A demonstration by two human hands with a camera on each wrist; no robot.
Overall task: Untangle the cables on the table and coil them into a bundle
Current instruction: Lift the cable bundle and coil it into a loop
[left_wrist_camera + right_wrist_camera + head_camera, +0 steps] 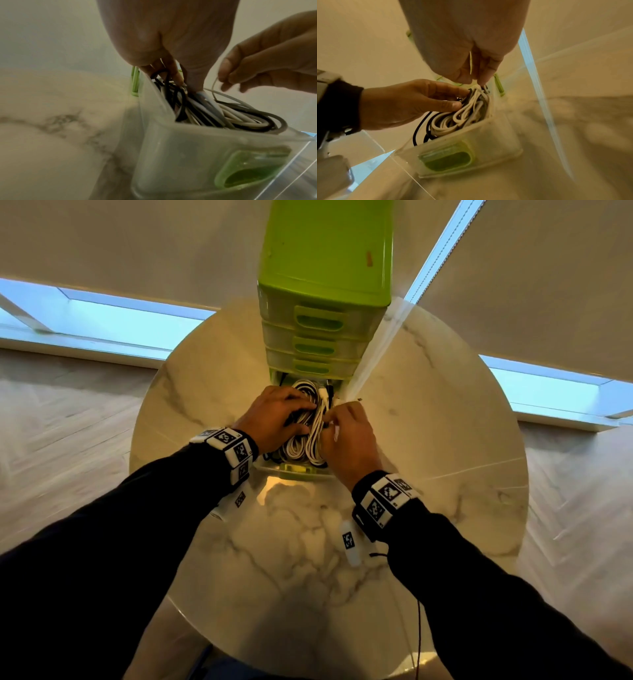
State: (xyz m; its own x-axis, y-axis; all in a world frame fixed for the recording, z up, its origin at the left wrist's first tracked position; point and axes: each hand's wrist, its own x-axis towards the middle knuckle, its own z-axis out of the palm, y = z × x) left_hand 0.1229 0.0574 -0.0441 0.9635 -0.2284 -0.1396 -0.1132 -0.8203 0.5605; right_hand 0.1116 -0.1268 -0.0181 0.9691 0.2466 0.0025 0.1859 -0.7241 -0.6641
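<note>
A tangle of white and black cables (301,440) (231,116) (462,115) fills the pulled-out bottom drawer (294,470) (197,148) (488,135), a clear box with a green handle. My left hand (301,416) (180,83) (457,97) reaches into the left side of the pile, thumb and fingers closed round a few dark and white strands. My right hand (329,419) (477,81) (228,81) is at the drawer's right side and pinches a thin white cable that loops up from the pile. The cable ends are hidden under the hands.
The drawer belongs to a tall green drawer unit (325,268) at the back of a round marble table (308,559). Two white marker tags (349,542) (239,498) lie on the table near my wrists. A thin black cord (418,628) hangs by the right arm.
</note>
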